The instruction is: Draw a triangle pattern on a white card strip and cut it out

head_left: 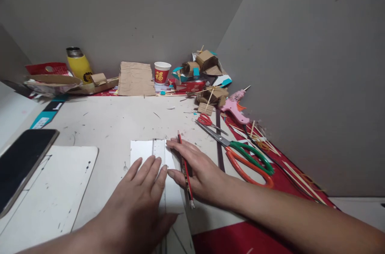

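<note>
My left hand (136, 202) lies flat, fingers stretched out, on a white sheet of card (144, 150) and on a clear ruler (158, 148) that runs lengthwise over it. My right hand (197, 170) rests just right of the ruler, fingers extended along the card's edge, with a red pencil (184, 162) held between its fingers, tip pointing away from me. Both hands touch at the fingertips near the ruler.
Large green-and-orange scissors (246, 158), small red scissors (209, 121) and a pink glue gun (236, 107) lie to the right. A dark phone (21, 162) sits on a white board at left. Cardboard scraps, a red paper cup (161, 73) and a yellow bottle (78, 65) line the back wall.
</note>
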A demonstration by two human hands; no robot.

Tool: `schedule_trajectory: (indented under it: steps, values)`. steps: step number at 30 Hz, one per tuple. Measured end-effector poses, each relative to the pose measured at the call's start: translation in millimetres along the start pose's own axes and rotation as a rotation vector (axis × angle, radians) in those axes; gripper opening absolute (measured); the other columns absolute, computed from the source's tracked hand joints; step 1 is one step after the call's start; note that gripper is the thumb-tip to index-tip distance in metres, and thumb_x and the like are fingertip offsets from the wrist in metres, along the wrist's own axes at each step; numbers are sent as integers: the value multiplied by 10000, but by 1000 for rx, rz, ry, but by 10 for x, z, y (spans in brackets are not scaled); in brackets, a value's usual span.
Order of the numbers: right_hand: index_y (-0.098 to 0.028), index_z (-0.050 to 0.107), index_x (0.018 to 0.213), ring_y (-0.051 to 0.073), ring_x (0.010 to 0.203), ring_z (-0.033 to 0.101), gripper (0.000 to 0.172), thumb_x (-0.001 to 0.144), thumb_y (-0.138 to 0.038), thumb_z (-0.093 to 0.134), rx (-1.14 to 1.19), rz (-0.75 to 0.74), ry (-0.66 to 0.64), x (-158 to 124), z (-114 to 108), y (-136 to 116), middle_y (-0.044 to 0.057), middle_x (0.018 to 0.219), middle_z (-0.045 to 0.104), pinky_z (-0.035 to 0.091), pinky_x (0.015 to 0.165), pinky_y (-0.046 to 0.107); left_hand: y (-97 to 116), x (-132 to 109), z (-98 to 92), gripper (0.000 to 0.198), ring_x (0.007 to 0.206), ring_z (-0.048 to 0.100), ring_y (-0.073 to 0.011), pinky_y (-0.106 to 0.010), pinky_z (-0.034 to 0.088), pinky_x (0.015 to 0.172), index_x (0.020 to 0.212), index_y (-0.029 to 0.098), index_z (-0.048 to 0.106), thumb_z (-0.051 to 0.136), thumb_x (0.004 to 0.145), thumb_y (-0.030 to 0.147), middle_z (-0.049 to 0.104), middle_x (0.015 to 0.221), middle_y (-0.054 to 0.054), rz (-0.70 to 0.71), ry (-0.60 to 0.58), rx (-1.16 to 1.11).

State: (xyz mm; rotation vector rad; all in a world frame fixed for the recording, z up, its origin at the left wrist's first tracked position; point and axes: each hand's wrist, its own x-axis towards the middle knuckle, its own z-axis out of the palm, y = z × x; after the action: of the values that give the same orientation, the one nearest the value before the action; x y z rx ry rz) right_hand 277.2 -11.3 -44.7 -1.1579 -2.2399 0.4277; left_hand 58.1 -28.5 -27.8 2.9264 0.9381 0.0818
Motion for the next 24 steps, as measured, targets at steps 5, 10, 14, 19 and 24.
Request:
schedule_trajectory:
  steps: [5,10,14,19,24]
  values:
    - [-170,510,1304,328,1149,605,413,914,-258,612,-33,43,42,6,-25,-22,180,1205,658,518,973,557,-114,-25,-19,657,1431,306,-413,-602,410,1082,1482,115,450,530,832,176,324,1560,-252,-10,-26,-23]
    - [-172,517,1290,337,1125,621,396,914,-255,610,-57,-11,66,10,-19,-35,175,1166,677,515,968,567,-135,-10,-12,631,1431,313,-415,-613,368,1107,1473,144,458,568,860,245,342,1558,-252,-26,-51,-32]
    - [-172,530,1281,317,1098,630,386,912,-250,614,-15,-18,70,18,-8,-46,171,1152,679,532,943,528,-87,-27,53,641,1421,337,-428,-597,406,1087,1455,111,467,604,841,237,364,1539,-280,-23,-7,-17]
    - [-193,525,1302,307,1099,631,414,903,-255,615,50,-7,52,14,-20,-31,160,1169,671,536,935,513,-14,-66,123,698,1393,395,-450,-589,453,1053,1445,102,477,657,806,316,400,1528,-280,-26,15,-39]
    - [-176,528,1290,302,1090,640,403,907,-262,616,91,19,47,4,-31,-28,171,1165,674,548,922,504,1,-24,20,695,1320,489,-477,-630,479,1004,1418,73,513,672,786,313,469,1471,-310,-25,1,-71]
